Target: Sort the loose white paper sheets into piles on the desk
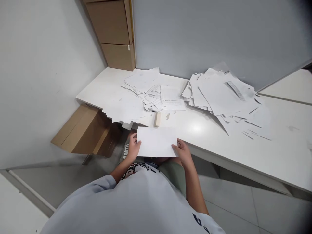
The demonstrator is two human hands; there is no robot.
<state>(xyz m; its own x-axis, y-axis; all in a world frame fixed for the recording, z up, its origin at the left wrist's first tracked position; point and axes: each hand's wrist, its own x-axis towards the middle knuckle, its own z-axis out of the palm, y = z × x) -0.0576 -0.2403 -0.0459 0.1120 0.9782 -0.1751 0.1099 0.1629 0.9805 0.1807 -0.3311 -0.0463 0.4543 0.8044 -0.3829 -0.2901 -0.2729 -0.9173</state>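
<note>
From my feed, the left hand (133,148) and right hand (183,152) pinch a white sheet (156,142) by its sides, fingers seemingly closed on it, just off the table (243,156), near loose papers (219,94).

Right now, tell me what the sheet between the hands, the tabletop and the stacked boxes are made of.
The sheet looks like thin matte white paper. The tabletop seems white laminate, its gloss catching a bright glare. The stacked boxes look like plain brown cardboard, dull-finished; corrugation isn't visible.

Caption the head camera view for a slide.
Left hand and right hand hold a sheet at a desk strewn with papers.
</note>
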